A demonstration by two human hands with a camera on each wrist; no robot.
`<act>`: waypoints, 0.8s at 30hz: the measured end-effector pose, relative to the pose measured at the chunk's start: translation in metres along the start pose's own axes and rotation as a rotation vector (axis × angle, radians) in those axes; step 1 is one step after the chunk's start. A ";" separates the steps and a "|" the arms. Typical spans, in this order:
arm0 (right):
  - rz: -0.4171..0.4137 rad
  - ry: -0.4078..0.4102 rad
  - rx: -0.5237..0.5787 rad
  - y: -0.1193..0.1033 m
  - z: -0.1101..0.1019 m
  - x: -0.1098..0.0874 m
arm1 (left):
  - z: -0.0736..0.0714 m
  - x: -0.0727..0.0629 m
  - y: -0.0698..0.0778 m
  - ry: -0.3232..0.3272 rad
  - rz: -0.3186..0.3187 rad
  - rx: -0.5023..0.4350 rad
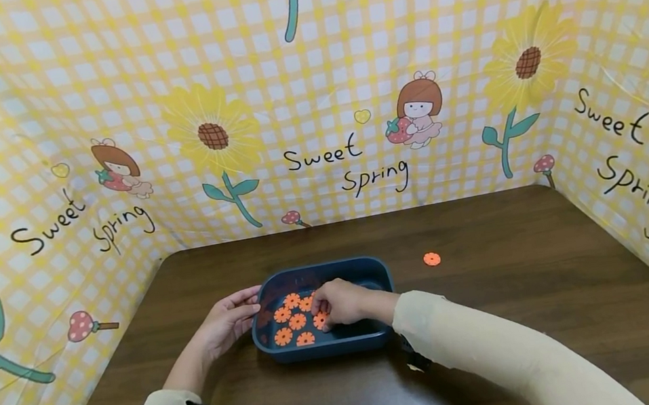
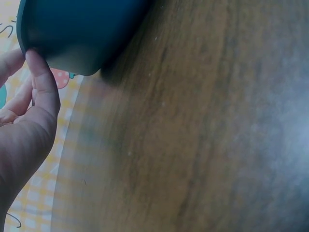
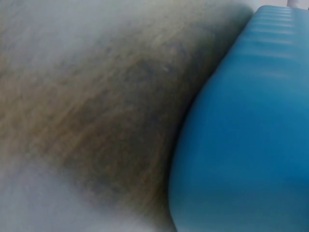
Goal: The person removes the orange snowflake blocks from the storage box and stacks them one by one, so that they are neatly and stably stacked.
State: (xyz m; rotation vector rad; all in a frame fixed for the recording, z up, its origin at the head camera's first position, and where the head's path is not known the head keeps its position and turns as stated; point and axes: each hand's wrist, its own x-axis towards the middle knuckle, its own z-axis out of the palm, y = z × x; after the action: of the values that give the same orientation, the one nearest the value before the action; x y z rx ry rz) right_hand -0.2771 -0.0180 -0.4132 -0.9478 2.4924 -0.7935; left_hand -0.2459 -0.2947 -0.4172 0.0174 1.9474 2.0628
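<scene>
A dark blue rectangular box (image 1: 331,347) stands on the table in the head view. Inside, mostly toward its left half, lie several orange flower-shaped discs (image 1: 297,322) with notched edges. My left hand (image 1: 226,326) pinches the box's left rim; the left wrist view shows the thumb (image 2: 43,84) against the outer wall. Reaching in over the right side, my right hand (image 1: 340,301) points its curled fingers down, with an orange disc (image 1: 320,321) between thumb and fingertips. Part of the box floor is hidden under this hand. Only the box's outer side (image 3: 251,130) shows in the right wrist view.
One more orange disc (image 1: 432,259) lies on the dark wooden table (image 1: 492,262), to the right of the box. A yellow checked cloth (image 1: 310,95) with printed flowers and lettering encloses the table at the back and both sides.
</scene>
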 end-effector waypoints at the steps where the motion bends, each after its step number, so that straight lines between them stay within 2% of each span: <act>1: -0.001 -0.002 0.001 0.000 0.000 0.000 | 0.000 0.000 0.000 0.000 0.000 0.001; 24: -0.013 -0.007 0.008 0.005 -0.006 -0.003 | -0.001 0.002 -0.001 -0.010 0.005 0.000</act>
State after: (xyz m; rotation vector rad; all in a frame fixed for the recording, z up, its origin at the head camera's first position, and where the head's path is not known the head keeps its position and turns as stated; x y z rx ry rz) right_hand -0.2808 -0.0107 -0.4116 -0.9632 2.4772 -0.8023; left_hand -0.2476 -0.2950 -0.4181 0.0319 1.9433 2.0622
